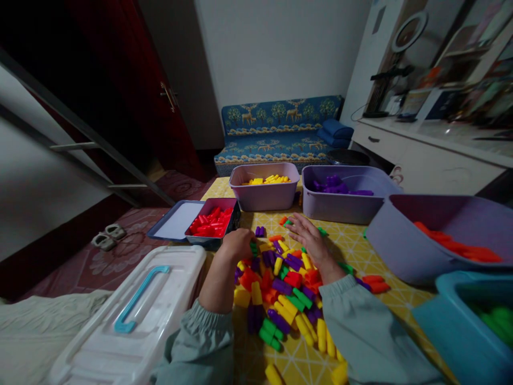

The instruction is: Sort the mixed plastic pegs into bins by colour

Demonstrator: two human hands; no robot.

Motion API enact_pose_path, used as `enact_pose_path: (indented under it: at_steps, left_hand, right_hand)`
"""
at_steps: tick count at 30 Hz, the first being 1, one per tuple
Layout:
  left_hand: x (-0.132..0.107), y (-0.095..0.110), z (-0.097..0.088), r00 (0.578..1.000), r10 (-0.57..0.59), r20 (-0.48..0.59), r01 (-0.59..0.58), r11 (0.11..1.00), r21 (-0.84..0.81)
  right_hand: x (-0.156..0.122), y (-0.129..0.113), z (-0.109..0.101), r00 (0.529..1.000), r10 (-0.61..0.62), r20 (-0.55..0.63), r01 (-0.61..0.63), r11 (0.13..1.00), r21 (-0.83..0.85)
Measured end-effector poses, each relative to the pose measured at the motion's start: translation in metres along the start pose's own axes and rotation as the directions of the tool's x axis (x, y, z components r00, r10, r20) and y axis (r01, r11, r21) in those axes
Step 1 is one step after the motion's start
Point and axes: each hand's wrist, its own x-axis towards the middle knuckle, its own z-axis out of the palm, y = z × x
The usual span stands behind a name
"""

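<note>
From my end, I can't tell whether the left hand grips the green block at centre; the right hand extends loosely, nothing visibly held. Mixed blocks lie heaped lower centre; a dragging right sleeve could scatter them.

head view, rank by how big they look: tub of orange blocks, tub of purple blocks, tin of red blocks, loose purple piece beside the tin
Largest first:
tub of orange blocks
tub of purple blocks
tin of red blocks
loose purple piece
The first sits nearer the camera, so real sizes may differ.
</note>
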Motion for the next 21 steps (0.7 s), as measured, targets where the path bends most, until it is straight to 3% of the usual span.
enact_pose_path:
  at_steps: [6,7,9,11,13,16,18,21]
  left_hand:
    - [0.006,0.009,0.008,0.992,-0.127,0.024,0.122,0.982,0.146]
    - [0.009,0.012,0.011,0.99,-0.139,-0.004,0.139,0.985,0.098]
    - [0.014,0.018,0.019,0.988,-0.145,-0.058,0.135,0.98,-0.149]
    - [0.019,0.023,0.03,0.989,-0.145,-0.014,0.119,0.856,-0.503]
    - [0.023,0.028,0.041,0.99,-0.111,0.087,0.138,0.624,-0.769]
    - [0.026,0.031,0.053,0.988,-0.066,0.138,0.153,0.376,-0.914]
    - [0.026,0.032,0.057,0.991,-0.056,0.12,0.132,0.319,-0.939]
    - [0.027,0.031,0.058,0.996,-0.041,0.081,0.09,0.326,-0.941]
  right_hand:
    - [-0.002,-0.002,0.002,0.999,0.02,0.037,-0.018,0.999,-0.046]
    - [-0.003,-0.003,0.003,0.998,0.021,0.054,-0.018,0.998,-0.062]
    - [-0.004,-0.005,0.004,0.995,0.008,0.095,0.001,0.995,-0.095]
    - [-0.005,-0.005,0.006,0.99,-0.022,0.14,0.038,0.993,-0.116]
    - [-0.005,-0.002,0.007,0.984,-0.041,0.175,0.066,0.988,-0.143]
    - [-0.002,0.005,0.007,0.983,-0.055,0.173,0.09,0.975,-0.202]
    - [0.0,0.01,0.007,0.986,-0.08,0.146,0.112,0.968,-0.224]
    - [0.003,0.015,0.006,0.985,-0.123,0.124,0.152,0.952,-0.266]
